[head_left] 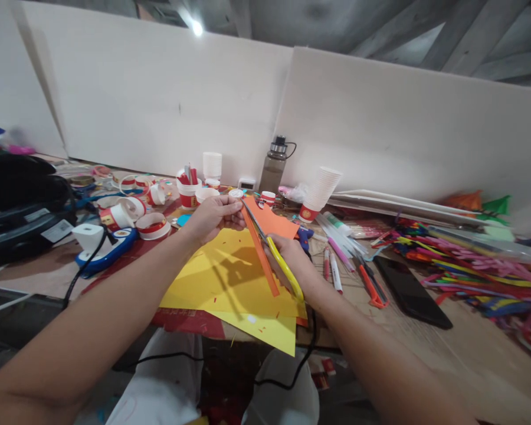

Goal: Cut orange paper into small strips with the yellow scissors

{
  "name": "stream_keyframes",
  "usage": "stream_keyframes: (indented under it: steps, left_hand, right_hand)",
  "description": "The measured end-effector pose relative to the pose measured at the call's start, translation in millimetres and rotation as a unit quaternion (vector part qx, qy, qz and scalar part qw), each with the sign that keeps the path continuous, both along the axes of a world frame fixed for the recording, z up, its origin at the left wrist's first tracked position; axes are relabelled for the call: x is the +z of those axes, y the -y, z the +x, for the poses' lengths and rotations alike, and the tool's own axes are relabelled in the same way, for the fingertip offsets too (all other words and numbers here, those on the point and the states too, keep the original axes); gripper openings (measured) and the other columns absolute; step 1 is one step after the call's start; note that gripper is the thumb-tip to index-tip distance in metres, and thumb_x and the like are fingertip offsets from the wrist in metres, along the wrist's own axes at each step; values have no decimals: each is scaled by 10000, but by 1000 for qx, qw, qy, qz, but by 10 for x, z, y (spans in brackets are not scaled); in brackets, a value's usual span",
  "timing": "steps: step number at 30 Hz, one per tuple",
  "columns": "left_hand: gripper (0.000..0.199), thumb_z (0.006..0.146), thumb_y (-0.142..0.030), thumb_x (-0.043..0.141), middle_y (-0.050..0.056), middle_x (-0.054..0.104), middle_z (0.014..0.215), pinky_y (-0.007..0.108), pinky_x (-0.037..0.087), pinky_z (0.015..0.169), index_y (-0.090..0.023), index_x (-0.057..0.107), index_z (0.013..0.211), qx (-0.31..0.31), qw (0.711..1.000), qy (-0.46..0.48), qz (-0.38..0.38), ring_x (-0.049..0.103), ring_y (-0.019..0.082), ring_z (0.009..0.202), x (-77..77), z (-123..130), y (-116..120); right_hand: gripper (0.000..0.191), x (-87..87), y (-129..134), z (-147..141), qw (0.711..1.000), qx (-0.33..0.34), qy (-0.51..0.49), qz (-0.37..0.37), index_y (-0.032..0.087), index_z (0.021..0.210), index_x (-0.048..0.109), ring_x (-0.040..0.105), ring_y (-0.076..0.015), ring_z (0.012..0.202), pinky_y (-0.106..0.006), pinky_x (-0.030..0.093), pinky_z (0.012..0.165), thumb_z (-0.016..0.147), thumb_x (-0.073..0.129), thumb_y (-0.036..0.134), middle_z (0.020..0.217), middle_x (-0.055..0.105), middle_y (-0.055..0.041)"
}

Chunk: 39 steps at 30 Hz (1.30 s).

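Between the thumb and fingers of my left hand is the far end of an orange sheet of paper. My right hand is closed around yellow-handled scissors, whose blades lie along the orange paper and point toward my left hand. A narrow orange strip hangs down on the left side of the blades; its far end is by my left fingers. Below both hands, yellow paper sheets lie on the table with small orange scraps on them.
Left are cut paper cups and a blue power strip. Behind stand a bottle and stacked paper cups. Right lie markers, an orange utility knife, a black phone and colourful pipe cleaners.
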<state>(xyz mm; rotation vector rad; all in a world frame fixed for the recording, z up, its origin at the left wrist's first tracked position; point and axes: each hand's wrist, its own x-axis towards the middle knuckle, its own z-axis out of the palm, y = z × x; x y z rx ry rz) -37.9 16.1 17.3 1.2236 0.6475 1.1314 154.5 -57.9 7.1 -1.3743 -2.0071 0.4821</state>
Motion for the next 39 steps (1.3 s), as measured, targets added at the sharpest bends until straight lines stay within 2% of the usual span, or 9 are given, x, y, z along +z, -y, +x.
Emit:
stream_keyframes:
  steps: [4,8,14,20,23,26,33,36,39]
  left_hand:
    - [215,725,-287,698,21,644,641,242,509,568,-124,558,723,3,1000,-3,-9,629,114,539,-2,1,-4]
    - [196,716,-269,685,27,654,648,228,486,541,-136,545,748,39,999,10,-15,644,128,569,28,-13,3]
    - [178,680,-229,648,-2,621,586,173,379,432,-159,487,707,88,994,60,-15,578,95,486,45,-3,-9]
    - [60,648,-154,570,53,668,636,142,301,366,-122,520,654,169,981,97,-21,449,37,392,67,-40,-77]
    - [25,649,-120,553,49,653,615,122,320,375,-101,540,639,221,962,152,-46,439,22,394,64,-91,-142]
    - [31,686,-110,556,47,644,620,117,335,376,-89,564,664,236,954,173,-66,463,25,412,36,-133,-205]
    - [74,803,-113,559,3,585,579,116,385,405,-104,571,730,226,954,191,-40,546,46,479,15,-194,-264]
    - [75,825,-102,552,2,591,595,115,405,422,-101,580,755,200,960,195,-34,559,45,493,24,-203,-255]
    - [48,834,-130,568,4,608,626,123,422,434,-103,596,804,168,967,188,-32,568,47,501,16,-200,-241]
  right_hand:
    - [190,1,-27,9,1000,-12,5,-11,188,637,535,507,-129,547,-212,353,520,786,445,264,547,526,6]
    - [161,-18,-117,53,1000,-21,2,-16,176,691,581,547,-142,606,-218,375,551,773,493,285,617,589,-9]
    - [273,-42,-206,180,993,-84,-61,-48,188,831,577,482,-110,436,-205,345,445,828,493,447,521,541,22]
    - [265,-45,-254,280,990,-100,98,15,187,836,652,587,-152,616,-231,351,541,818,552,432,720,679,-47]
    - [274,-23,-237,266,981,-108,163,5,179,914,678,615,-181,687,-246,345,569,821,566,411,801,708,-77]
    - [286,-4,-200,231,976,-110,188,-10,170,961,684,638,-202,737,-250,351,578,813,586,395,864,720,-99]
    - [338,-34,-66,129,984,-39,171,-43,212,996,687,650,-203,777,-250,404,632,725,667,414,896,722,-69]
    - [279,-60,-21,106,982,28,185,-21,230,1000,682,639,-193,783,-254,409,661,737,635,308,913,717,-53]
    - [357,-92,4,105,977,102,189,1,243,1072,655,628,-180,803,-245,413,677,724,597,192,943,703,-45]
